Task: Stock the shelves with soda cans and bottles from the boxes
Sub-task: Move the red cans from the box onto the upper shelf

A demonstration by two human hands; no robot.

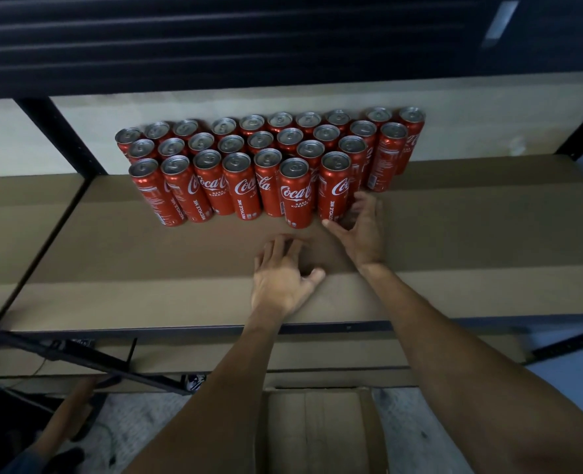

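Several red Coca-Cola cans (235,165) stand upright in packed rows at the back of a brown shelf board (146,254). My right hand (361,230) is spread open just in front of the rightmost front can (332,186), thumb near its base, fingers beside it, holding nothing. My left hand (283,275) lies flat on the shelf, palm down, a little nearer to me and empty. An open cardboard box (317,432) sits on the floor below the shelf; its inside shows no cans.
Black metal uprights (60,135) frame the shelf at left and right. The black front rail (420,326) runs along the shelf's near edge. Bare board lies right of the cans. Dark rods and a brown pole (67,412) lie at the lower left.
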